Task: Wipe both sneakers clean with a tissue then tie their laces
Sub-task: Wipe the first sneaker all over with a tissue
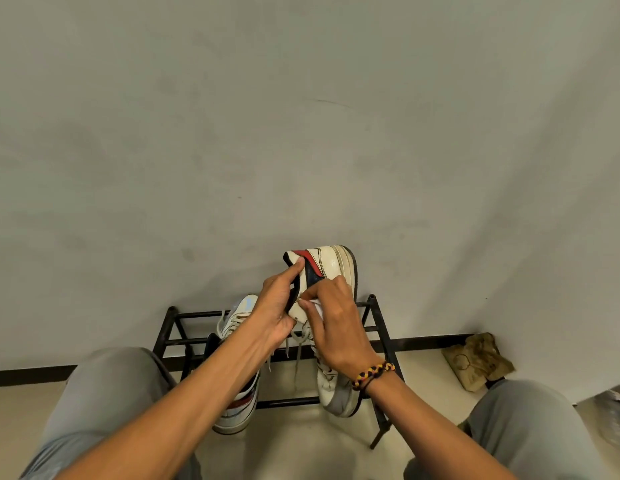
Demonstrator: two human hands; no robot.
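Note:
I hold a white sneaker (331,263) with red and navy panels upright in front of me, heel up and toe (338,396) down. My left hand (279,306) grips its collar, thumb on the outside near the red panel. My right hand (336,327) pinches a small white tissue (317,309) and presses it against the sneaker's side. Loose laces (295,351) dangle below my hands. The second sneaker (237,408) lies on the black metal shoe rack (378,317), partly hidden under my left forearm.
The rack stands against a plain grey wall with a dark baseboard. A crumpled brown paper bag (478,362) lies on the floor at the right by the wall. My knees in grey trousers flank the rack on both sides.

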